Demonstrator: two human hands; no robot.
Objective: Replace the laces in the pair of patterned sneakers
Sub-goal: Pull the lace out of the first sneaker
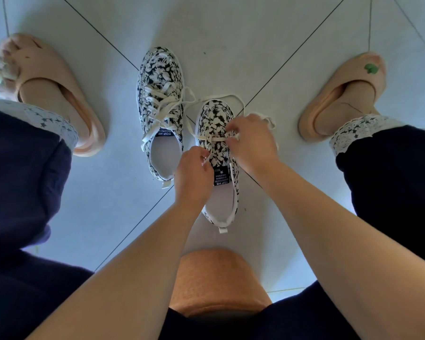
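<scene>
Two black-and-white floral sneakers stand on the pale tiled floor between my feet. The left sneaker carries a cream lace through all its eyelets, ends hanging loose. The right sneaker has a cream lace only across its front eyelets, with a long loop trailing past the toe. My left hand pinches one lace end at the sneaker's left eyelet row. My right hand rests over the right eyelet row and pinches the other strand; its fingertips hide the eyelets there.
My feet in peach slippers, one at the left and one at the right, flank the sneakers. Dark trouser legs fill both sides of the view. A brown rounded seat shows below my forearms.
</scene>
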